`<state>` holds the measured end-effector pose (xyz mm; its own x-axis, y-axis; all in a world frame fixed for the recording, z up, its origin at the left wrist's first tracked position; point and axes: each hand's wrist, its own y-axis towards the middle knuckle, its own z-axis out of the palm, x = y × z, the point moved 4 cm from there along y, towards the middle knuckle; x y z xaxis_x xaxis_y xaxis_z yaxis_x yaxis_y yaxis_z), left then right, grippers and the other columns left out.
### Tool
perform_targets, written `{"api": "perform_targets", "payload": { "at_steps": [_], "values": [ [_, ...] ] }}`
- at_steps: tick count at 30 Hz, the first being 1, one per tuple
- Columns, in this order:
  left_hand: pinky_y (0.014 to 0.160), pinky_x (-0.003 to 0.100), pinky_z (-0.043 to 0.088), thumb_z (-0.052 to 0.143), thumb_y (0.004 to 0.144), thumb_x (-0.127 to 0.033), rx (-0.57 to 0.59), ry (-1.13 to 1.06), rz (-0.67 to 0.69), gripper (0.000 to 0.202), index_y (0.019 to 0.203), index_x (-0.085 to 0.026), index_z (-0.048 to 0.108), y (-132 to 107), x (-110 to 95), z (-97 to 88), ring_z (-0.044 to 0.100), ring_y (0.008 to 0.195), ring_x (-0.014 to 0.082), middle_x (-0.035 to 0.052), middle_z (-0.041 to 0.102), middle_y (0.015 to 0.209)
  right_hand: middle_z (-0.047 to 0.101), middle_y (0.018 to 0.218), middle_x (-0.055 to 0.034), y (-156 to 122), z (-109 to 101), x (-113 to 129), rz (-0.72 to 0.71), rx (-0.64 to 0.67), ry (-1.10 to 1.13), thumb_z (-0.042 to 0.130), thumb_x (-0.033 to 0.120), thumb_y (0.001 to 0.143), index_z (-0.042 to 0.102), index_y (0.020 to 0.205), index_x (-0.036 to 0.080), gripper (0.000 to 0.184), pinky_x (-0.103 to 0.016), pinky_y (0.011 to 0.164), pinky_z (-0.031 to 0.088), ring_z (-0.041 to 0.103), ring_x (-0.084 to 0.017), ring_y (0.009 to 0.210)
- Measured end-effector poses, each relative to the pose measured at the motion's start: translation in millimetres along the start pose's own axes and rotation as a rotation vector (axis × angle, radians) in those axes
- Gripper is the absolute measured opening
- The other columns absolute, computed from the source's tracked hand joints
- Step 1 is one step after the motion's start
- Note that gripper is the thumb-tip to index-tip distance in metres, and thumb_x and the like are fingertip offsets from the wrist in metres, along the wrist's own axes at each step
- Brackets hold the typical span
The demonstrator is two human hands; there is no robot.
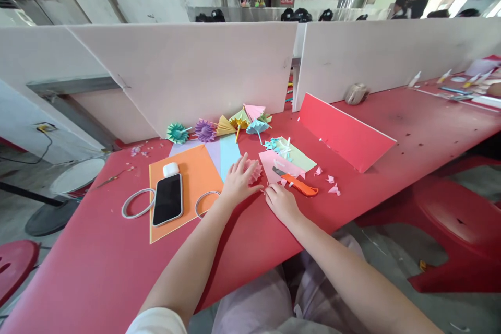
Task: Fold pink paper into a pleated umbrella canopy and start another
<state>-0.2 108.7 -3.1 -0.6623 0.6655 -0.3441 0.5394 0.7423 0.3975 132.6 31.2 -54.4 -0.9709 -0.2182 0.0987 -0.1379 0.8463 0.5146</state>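
My left hand point(238, 182) curves round a pink pleated paper piece point(254, 171), with its fingers over the top and the thumb stretched toward my other hand. Close beside it, my right hand point(281, 199) has its fingertips pinched together near the pink piece's lower edge; what lies in the pinch is too small to name. Just beyond the right hand, an orange box cutter point(303, 186) rests with its blade over a pink paper sheet point(269, 167). Small pink scraps point(334, 189) lie to the right of the cutter.
Folded paper umbrellas, including a blue one point(257, 126) and a purple one point(205, 130), line the white partition point(188, 73). Left are a phone point(168, 199), an earbud case point(171, 169) and white rings point(133, 213) around orange paper point(199, 167). A red board point(344, 133) stands right.
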Motion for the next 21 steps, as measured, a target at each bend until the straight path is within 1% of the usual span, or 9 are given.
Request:
{"api": "perform_targets", "payload": {
  "at_steps": [3, 4, 7, 9, 11, 14, 17, 19, 21],
  "values": [
    [0.107, 0.058, 0.026, 0.068, 0.074, -0.041, 0.038, 0.038, 0.04, 0.07, 0.136, -0.026, 0.041, -5.6, -1.7, 5.5, 0.02, 0.139, 0.0386, 0.0149, 0.018, 0.154, 0.066, 0.086, -0.0035, 1.0, -4.6, -6.8, 0.049, -0.051, -0.008, 0.049, 0.02, 0.089, 0.065, 0.081, 0.019, 0.018, -0.021, 0.057, 0.044, 0.061, -0.011, 0.077],
    [0.106, 0.057, 0.028, 0.067, 0.075, -0.037, 0.032, 0.025, 0.029, 0.066, 0.136, -0.026, 0.042, -6.3, -0.7, 6.6, 0.021, 0.139, 0.0382, 0.0146, 0.019, 0.153, 0.066, 0.085, -0.0042, 1.4, -7.4, -9.3, 0.064, -0.071, -0.011, 0.049, 0.019, 0.089, 0.065, 0.08, 0.019, 0.019, -0.022, 0.059, 0.044, 0.061, -0.013, 0.078],
    [0.102, 0.054, 0.036, 0.063, 0.077, -0.029, -0.011, -0.023, -0.011, 0.058, 0.133, -0.026, 0.046, -6.5, 2.8, 7.2, 0.032, 0.134, 0.0366, 0.0142, 0.026, 0.151, 0.067, 0.088, -0.0065, 1.6, -16.9, -15.3, 0.091, -0.121, -0.013, 0.051, 0.022, 0.087, 0.067, 0.08, 0.019, 0.018, -0.029, 0.073, 0.047, 0.06, -0.019, 0.085],
    [0.101, 0.053, 0.038, 0.061, 0.078, -0.03, -0.055, -0.067, -0.042, 0.055, 0.132, -0.028, 0.047, -6.3, 4.5, 5.5, 0.038, 0.13, 0.0351, 0.0131, 0.033, 0.147, 0.067, 0.091, -0.0075, 0.7, -21.4, -17.5, 0.088, -0.139, -0.004, 0.054, 0.025, 0.086, 0.068, 0.079, 0.02, 0.017, -0.034, 0.079, 0.046, 0.059, -0.022, 0.089],
    [0.102, 0.05, 0.039, 0.06, 0.078, -0.034, -0.121, -0.123, -0.088, 0.055, 0.132, -0.029, 0.047, -6.3, 6.6, 2.4, 0.041, 0.128, 0.0324, 0.0115, 0.037, 0.144, 0.066, 0.094, -0.0078, -0.5, -23.2, -18.1, 0.075, -0.141, 0.013, 0.055, 0.028, 0.086, 0.068, 0.079, 0.02, 0.017, -0.035, 0.08, 0.046, 0.058, -0.022, 0.091],
    [0.103, 0.043, 0.04, 0.057, 0.08, -0.041, -0.266, -0.226, -0.225, 0.057, 0.133, -0.026, 0.043, -6.9, 16.4, -4.4, 0.041, 0.129, 0.0282, 0.0117, 0.035, 0.143, 0.066, 0.098, -0.0083, -1.8, -22.0, -17.6, 0.052, -0.127, 0.036, 0.054, 0.029, 0.086, 0.068, 0.086, 0.02, 0.017, -0.034, 0.077, 0.046, 0.06, -0.021, 0.089],
    [0.103, 0.043, 0.039, 0.045, 0.087, -0.044, -0.423, -0.325, -0.424, 0.052, 0.134, -0.023, 0.037, -9.5, 35.8, -12.2, 0.04, 0.129, 0.0257, 0.0133, 0.039, 0.135, 0.066, 0.099, -0.0094, -2.4, -19.7, -16.8, 0.027, -0.117, 0.057, 0.05, 0.026, 0.089, 0.068, 0.091, 0.018, 0.02, -0.034, 0.078, 0.047, 0.061, -0.021, 0.09],
    [0.103, 0.043, 0.04, 0.043, 0.087, -0.046, -0.473, -0.372, -0.528, 0.051, 0.133, -0.023, 0.038, -11.5, 49.3, -16.4, 0.042, 0.127, 0.0258, 0.0131, 0.043, 0.131, 0.068, 0.093, -0.0083, -2.7, -18.0, -16.9, 0.001, -0.113, 0.078, 0.047, 0.023, 0.09, 0.068, 0.09, 0.018, 0.021, -0.035, 0.08, 0.047, 0.061, -0.021, 0.09],
    [0.102, 0.047, 0.039, 0.043, 0.087, -0.049, -0.482, -0.401, -0.595, 0.052, 0.131, -0.022, 0.041, -13.0, 60.1, -19.3, 0.044, 0.125, 0.0282, 0.0148, 0.045, 0.129, 0.068, 0.085, -0.0066, -3.0, -16.0, -17.9, -0.026, -0.11, 0.103, 0.046, 0.019, 0.09, 0.068, 0.086, 0.018, 0.022, -0.034, 0.08, 0.048, 0.061, -0.02, 0.086]
  ]
}}
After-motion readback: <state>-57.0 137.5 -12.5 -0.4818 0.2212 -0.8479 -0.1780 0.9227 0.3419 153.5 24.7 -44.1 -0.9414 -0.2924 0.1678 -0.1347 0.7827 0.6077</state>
